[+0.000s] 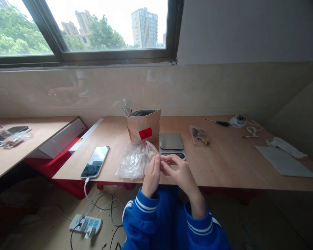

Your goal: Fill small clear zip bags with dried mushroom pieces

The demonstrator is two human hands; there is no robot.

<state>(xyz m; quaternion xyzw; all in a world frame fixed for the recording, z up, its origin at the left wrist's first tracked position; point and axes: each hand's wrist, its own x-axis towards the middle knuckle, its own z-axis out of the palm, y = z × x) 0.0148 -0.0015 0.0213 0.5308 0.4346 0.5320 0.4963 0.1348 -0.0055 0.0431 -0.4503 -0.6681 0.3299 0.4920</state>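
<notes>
Near the table's front edge, my left hand and my right hand meet with their fingers pinched on a small clear zip bag with a red line along its edge. Something pale shows inside the bag, too small to name. Just left of my hands lies a pile of clear plastic bags. A digital scale with a bare metal plate sits right behind my fingers, its front partly covered by them. Behind the bags stands a brown paper pouch, its top open and a red label on its front.
A phone on a charging cable lies left; a power strip is on the floor. Behind the pouch is a bottle. Rightward lie a bag of dark and brown pieces, a screwdriver, a dome camera and a white sheet.
</notes>
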